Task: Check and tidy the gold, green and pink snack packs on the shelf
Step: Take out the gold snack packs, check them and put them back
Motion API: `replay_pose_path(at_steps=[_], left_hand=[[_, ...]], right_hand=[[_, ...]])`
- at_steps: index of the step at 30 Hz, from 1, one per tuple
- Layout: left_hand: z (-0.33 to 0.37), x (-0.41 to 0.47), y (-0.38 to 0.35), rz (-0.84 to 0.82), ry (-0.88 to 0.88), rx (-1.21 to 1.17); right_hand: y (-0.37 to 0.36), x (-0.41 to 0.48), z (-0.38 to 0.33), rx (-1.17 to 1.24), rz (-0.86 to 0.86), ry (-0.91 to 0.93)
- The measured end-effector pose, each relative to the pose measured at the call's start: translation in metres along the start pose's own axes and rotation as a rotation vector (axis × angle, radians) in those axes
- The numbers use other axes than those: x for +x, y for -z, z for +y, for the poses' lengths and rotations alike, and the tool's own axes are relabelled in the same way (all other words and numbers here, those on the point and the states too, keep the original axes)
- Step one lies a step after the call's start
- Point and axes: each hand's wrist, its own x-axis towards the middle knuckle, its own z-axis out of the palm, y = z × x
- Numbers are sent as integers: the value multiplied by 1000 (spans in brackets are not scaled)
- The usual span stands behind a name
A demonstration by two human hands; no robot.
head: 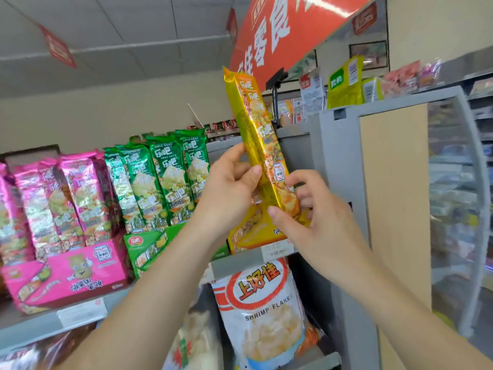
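Observation:
A long gold snack pack (253, 121) stands upright in front of the shelf, lifted above its gold display box (253, 236). My left hand (229, 188) grips the pack's lower left edge, thumb on the front. My right hand (306, 209) pinches its bottom right end, thumb in front and fingers behind. Green snack packs (165, 177) stand in a row in a green box (144, 247) just left of my left hand. Pink snack packs (61, 198) stand in a pink box (66, 276) at the far left.
The grey shelf (240, 259) edge carries price labels. Below it hangs a white shrimp flakes bag (264, 316). A grey upright panel (338, 182) stands right of my hands. A red sign (288, 30) hangs overhead on a black clip. More goods lie on the top shelf at right.

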Motion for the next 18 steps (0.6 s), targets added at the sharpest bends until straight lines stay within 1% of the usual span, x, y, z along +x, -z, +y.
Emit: replay_pose_path(at_steps=[3, 5, 7, 9, 13, 15, 18], left_hand=[[4, 24, 3, 60, -51, 100], [4, 40, 5, 92, -78, 230], [1, 52, 3, 117, -63, 400], [-7, 59, -1, 110, 37, 543], [-32, 67, -8, 55, 233, 793], [-40, 74, -9, 7, 293, 884], [-45, 85, -9, -65, 337, 1044]], right_hand=[[-10, 31, -2, -4, 38, 17], [-18, 49, -2, -68, 55, 33], [-24, 63, 0, -168, 61, 45], [-31, 72, 3, -239, 37, 49], [-39, 79, 11, -424, -151, 12], [-39, 78, 14, -510, -196, 5], [-39, 76, 15, -595, -241, 13]])
